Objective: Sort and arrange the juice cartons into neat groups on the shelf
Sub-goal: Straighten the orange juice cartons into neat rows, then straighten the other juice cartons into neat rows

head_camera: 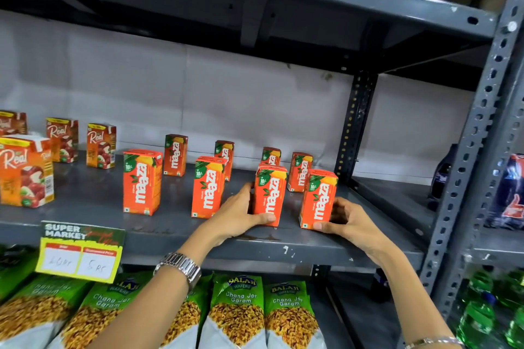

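Your left hand (241, 214) and right hand (344, 217) each grip a front Maaza carton (269, 195), Maaza cartons at 12 o'clock unaligned.

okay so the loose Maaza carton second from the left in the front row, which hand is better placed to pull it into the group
Left. The left hand grips the front Maaza carton right beside that loose carton; the right hand is further away.

Eight Maaza cartons (142, 182), four Real cartons (26, 171), perhaps five snack packets (237, 312).
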